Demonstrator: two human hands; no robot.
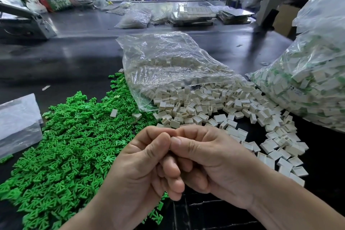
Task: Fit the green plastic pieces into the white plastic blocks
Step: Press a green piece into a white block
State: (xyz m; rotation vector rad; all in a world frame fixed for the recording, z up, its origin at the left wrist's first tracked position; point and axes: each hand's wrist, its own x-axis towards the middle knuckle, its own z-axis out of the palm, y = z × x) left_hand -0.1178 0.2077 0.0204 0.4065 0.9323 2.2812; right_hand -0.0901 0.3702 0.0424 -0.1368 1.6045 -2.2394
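Whatever the hands (pixel 141 166) (pixel 211 160) perhaps pinch between them is hidden from view.

Green pieces (pixel 65 145), white blocks (pixel 205 102)

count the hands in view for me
2. The left hand is low centre, over the edge of the green pieces; the right hand is beside it, thumbs touching. Anything they hold is hidden.
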